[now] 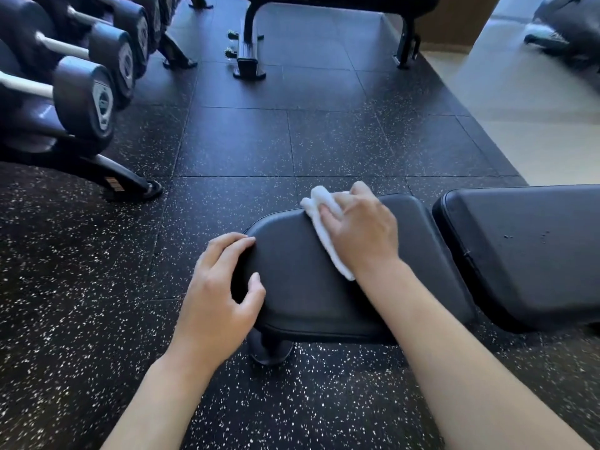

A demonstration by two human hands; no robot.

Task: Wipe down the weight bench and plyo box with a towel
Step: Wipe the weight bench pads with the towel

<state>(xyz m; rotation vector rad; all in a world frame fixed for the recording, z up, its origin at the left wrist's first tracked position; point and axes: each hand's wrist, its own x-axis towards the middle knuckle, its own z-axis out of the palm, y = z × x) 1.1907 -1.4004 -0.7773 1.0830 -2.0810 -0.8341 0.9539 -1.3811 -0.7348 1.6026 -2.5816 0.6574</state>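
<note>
The black padded weight bench lies across the lower right of the head view: a seat pad (308, 287) and, to its right, the longer back pad (526, 254). My right hand (363, 232) presses a crumpled white towel (321, 222) flat on the far part of the seat pad. My left hand (220, 293) curls over the seat pad's left end, fingers on its edge. The bench's foot (269, 352) shows under the seat. No plyo box is in view.
A rack of black dumbbells (81, 92) stands at the left, its foot (130, 183) reaching onto the speckled rubber floor (97, 287). Another bench frame (250, 56) stands at the back. Pale tiled floor (535, 125) begins at the right.
</note>
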